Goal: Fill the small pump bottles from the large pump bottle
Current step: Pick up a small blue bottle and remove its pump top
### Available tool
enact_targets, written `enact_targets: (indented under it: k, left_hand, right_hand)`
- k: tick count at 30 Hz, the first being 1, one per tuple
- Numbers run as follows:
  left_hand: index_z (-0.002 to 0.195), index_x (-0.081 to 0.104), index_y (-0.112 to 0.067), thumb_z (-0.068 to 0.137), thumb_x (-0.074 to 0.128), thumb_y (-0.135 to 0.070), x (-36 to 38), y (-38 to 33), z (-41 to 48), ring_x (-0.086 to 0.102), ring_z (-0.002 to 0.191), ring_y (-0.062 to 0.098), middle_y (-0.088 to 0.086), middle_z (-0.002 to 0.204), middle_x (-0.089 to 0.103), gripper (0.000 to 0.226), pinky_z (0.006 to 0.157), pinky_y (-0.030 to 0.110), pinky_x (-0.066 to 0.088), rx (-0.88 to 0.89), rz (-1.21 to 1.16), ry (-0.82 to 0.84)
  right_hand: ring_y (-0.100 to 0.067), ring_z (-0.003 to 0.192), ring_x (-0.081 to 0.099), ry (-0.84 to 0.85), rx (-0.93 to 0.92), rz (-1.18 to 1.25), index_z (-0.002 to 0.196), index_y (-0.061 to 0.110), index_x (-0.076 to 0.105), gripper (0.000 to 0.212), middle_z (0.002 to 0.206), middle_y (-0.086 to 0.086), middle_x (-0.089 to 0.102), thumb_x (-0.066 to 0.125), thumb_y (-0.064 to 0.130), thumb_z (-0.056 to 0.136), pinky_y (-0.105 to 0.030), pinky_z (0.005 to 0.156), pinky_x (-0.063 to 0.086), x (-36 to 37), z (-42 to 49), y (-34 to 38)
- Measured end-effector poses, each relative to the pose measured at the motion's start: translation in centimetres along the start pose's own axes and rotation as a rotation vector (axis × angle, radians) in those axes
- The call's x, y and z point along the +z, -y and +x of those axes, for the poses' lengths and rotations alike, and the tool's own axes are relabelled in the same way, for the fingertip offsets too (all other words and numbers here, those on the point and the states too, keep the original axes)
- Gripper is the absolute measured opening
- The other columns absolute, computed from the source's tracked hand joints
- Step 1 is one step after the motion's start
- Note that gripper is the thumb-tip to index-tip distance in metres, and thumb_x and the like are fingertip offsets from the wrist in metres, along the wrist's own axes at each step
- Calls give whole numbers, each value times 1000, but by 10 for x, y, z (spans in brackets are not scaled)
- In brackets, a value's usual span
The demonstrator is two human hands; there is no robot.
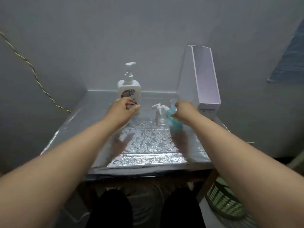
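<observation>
Tipping is the main risk: the large white pump bottle (129,92) stands tall at the back of the foil-covered table (148,145), and a pull low on its body could topple it. The tilted teal small bottle (175,123) could knock the clear pump bottle (160,116) just beside it. The left hand (124,108) reaches half-curled at the large bottle's lower front, hold unclear; the right hand (183,111) pinches the teal bottle's top.
</observation>
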State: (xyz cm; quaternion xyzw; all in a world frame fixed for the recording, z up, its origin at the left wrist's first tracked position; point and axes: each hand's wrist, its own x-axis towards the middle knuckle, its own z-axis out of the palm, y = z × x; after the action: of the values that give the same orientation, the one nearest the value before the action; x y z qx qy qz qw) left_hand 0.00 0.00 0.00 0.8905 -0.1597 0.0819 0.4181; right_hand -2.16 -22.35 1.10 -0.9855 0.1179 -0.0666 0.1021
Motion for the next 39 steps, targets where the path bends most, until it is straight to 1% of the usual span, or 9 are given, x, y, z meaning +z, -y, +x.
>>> enact_targets:
  k: [6, 14, 16, 19, 22, 25, 30, 34, 39]
  left_hand:
    - [126, 55, -16, 90, 61, -34, 23, -14, 3, 57, 108, 16, 3, 125, 58, 40, 100, 37, 46, 39, -5, 212]
    - [121, 58, -18, 87, 67, -30, 47, -25, 18, 61, 102, 14, -2, 114, 64, 38, 96, 35, 49, 28, -132, 239]
    - [122, 57, -17, 87, 67, -27, 54, -26, 19, 61, 99, 13, -1, 113, 64, 38, 92, 31, 50, 9, -203, 240]
    - [127, 54, -19, 89, 63, -34, 63, -29, 19, 61, 99, 9, -4, 112, 63, 42, 81, 22, 48, -3, -292, 232]
    - [121, 57, -34, 87, 60, -48, 71, -31, 18, 60, 108, 11, -11, 114, 63, 36, 88, 27, 47, -21, -422, 244]
    - [104, 64, -50, 74, 61, -56, 73, -31, 17, 64, 107, 13, -11, 111, 69, 31, 95, 41, 50, -7, -548, 262]
    - [114, 61, -43, 76, 60, -54, 65, -21, 16, 65, 104, 16, -7, 109, 70, 39, 96, 50, 49, 59, -509, 266]
    - [112, 56, -50, 85, 68, -30, 55, -15, 14, 64, 98, 2, -17, 103, 69, 36, 91, 33, 52, 121, -384, 176]
    - [95, 56, -46, 70, 82, -29, 44, -13, 8, 62, 84, -11, -25, 87, 66, 40, 74, 9, 49, 191, -257, 38]
  right_hand:
    - [-34, 111, 58, -38, 74, -28, 120, 11, 54, 42, 119, -15, 61, 48, 38, 88, -35, 90, 47, 20, 22, 0]
    - [-34, 113, 57, -65, 55, 6, 126, 11, 47, 39, 121, -15, 61, 49, 26, 91, -32, 79, 42, 29, 32, -7]
    - [-34, 112, 57, -111, 98, 150, 130, 11, 44, 44, 122, -14, 60, 53, 25, 90, -33, 82, 45, 22, 27, -6]
    - [-27, 103, 58, -160, 138, 629, 133, 13, 45, 54, 111, -8, 58, 66, 24, 84, -38, 91, 49, 13, 18, -2]
    - [-20, 92, 58, -79, 101, 1066, 128, 13, 49, 52, 103, -10, 57, 70, 12, 81, -34, 80, 52, 15, 6, 5]
    - [-16, 82, 60, -22, 44, 1212, 110, 14, 59, 32, 98, -11, 64, 64, -2, 83, -18, 60, 46, 19, -2, 12]
    - [-20, 76, 61, 39, -11, 1429, 84, 9, 66, 13, 85, -12, 65, 58, 1, 90, -21, 61, 52, 12, -7, 20]
    - [-23, 74, 63, -9, -9, 1392, 80, 8, 66, 11, 78, -11, 65, 72, 18, 83, -29, 63, 53, 7, -8, 32]
    - [-18, 62, 52, -160, 33, 1308, 55, 17, 49, 39, 56, 2, 47, 87, 17, 63, -34, 62, 46, 8, -6, 48]
